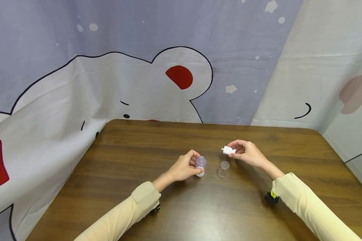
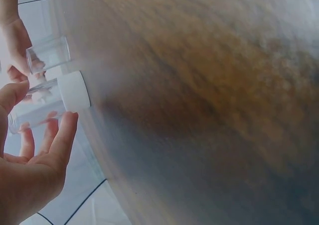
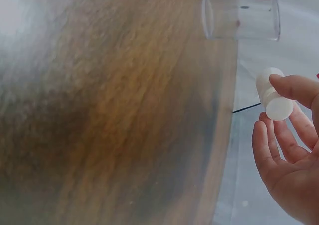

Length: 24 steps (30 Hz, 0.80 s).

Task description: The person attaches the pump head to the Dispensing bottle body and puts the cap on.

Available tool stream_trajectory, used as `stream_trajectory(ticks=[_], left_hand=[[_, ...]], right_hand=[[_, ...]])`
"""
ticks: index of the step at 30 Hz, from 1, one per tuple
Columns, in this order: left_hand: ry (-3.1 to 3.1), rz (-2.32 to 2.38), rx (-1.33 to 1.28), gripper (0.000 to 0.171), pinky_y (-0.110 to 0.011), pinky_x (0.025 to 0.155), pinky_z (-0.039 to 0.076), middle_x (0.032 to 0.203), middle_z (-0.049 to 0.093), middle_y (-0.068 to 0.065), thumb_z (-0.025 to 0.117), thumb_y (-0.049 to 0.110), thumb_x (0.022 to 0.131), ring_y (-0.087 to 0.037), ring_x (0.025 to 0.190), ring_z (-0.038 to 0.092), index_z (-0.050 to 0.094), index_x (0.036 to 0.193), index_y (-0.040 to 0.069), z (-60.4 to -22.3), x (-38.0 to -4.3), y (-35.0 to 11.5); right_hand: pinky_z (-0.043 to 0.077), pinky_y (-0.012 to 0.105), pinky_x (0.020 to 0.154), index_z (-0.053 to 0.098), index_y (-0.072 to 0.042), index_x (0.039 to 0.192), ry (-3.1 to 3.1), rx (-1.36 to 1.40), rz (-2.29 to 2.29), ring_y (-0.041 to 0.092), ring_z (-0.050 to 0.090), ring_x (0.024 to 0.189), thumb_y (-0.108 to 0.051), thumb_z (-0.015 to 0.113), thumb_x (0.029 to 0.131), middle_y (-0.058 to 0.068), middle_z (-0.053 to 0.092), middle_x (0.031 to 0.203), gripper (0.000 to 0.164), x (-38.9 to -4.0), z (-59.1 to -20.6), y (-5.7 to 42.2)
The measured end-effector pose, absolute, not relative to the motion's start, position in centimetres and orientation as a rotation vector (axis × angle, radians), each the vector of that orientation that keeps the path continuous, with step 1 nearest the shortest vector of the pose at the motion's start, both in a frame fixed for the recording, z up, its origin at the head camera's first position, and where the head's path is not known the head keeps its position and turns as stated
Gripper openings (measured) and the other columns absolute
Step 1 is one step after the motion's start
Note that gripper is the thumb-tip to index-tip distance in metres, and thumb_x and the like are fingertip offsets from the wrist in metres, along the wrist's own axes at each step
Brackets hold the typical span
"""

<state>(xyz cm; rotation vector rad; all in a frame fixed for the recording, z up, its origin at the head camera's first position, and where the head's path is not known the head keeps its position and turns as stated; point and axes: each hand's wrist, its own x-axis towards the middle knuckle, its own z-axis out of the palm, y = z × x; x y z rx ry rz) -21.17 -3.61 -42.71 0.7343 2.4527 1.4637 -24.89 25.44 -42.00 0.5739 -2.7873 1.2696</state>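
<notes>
Near the middle of the table my left hand (image 1: pixel 182 166) grips a small clear bottle (image 1: pixel 201 162) upright between thumb and fingers. Its top is an open neck, and a white base (image 2: pixel 75 90) shows in the left wrist view. Farther right, my right hand (image 1: pixel 250 154) pinches a white pump head (image 1: pixel 228 150), held above the table on its side with a thin nozzle or stem pointing left. The right wrist view shows its round white end (image 3: pixel 279 108). Between the hands stands a clear cylindrical cap (image 1: pixel 224 169), touched by neither hand.
The brown wooden table (image 1: pixel 123 150) has rounded far corners. A printed cloth (image 1: pixel 132 83) hangs behind it and along its sides. Dark wrist devices (image 1: pixel 271 198) sit under both cream sleeves.
</notes>
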Motion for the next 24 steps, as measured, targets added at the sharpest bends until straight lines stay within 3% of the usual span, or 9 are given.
stream_trajectory(ticks=[17, 24], left_hand=[[2.448, 1.465, 0.743, 0.042, -0.021, 0.081, 0.057, 0.111, 0.063, -0.017, 0.073, 0.008, 0.084, -0.024, 0.097, 0.065, 0.05, 0.117, -0.001, -42.8, -21.2, -3.7], [2.421, 1.496, 0.738, 0.041, -0.02, 0.081, 0.056, 0.11, 0.064, -0.017, 0.072, 0.007, 0.083, -0.024, 0.097, 0.065, 0.05, 0.117, -0.002, -43.0, -21.3, -3.6]], right_hand=[[0.054, 0.02, 0.071, 0.067, -0.006, 0.109, -2.729, 0.611, 1.282, 0.006, 0.061, 0.077, -0.009, 0.076, 0.081, 0.011, 0.068, 0.093, 0.031, -23.2, -40.3, 24.7], [0.055, 0.02, 0.075, 0.066, -0.003, 0.11, -2.659, 0.659, 1.365, 0.007, 0.062, 0.083, -0.008, 0.073, 0.083, 0.013, 0.067, 0.101, 0.028, -22.5, -40.1, 23.9]])
